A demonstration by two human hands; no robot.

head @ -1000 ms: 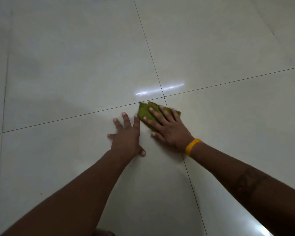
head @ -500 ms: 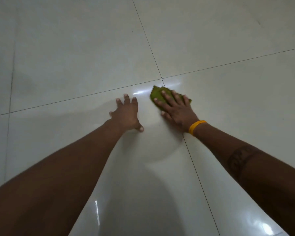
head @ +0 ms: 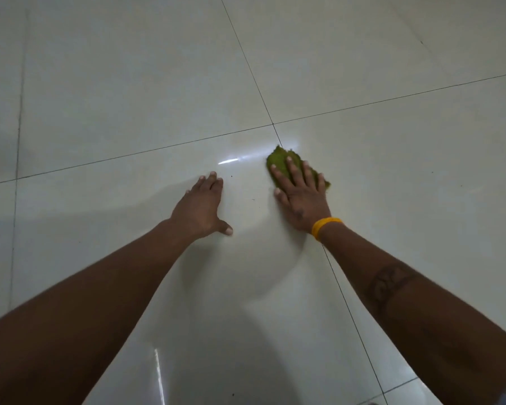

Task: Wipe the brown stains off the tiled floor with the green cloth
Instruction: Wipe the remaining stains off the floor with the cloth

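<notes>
The green cloth (head: 278,159) lies crumpled on the pale glossy tiled floor (head: 129,83), just below a crossing of grout lines. My right hand (head: 300,194), with a yellow band at the wrist, presses flat on the cloth with fingers spread over it. My left hand (head: 200,206) rests flat on the bare tile to the cloth's left, a hand's width away, holding nothing. A few tiny dark specks (head: 253,197) dot the tile between my hands. No large brown stain shows.
Dark grout lines (head: 158,149) cross the floor, one running under my right wrist. A bright streak of reflected light (head: 231,160) lies between my hands. My shadow darkens the tile near the bottom.
My right hand has slid the cloth to the right, across the grout line, so my hands are further apart. My left hand stays planted on the tile.
</notes>
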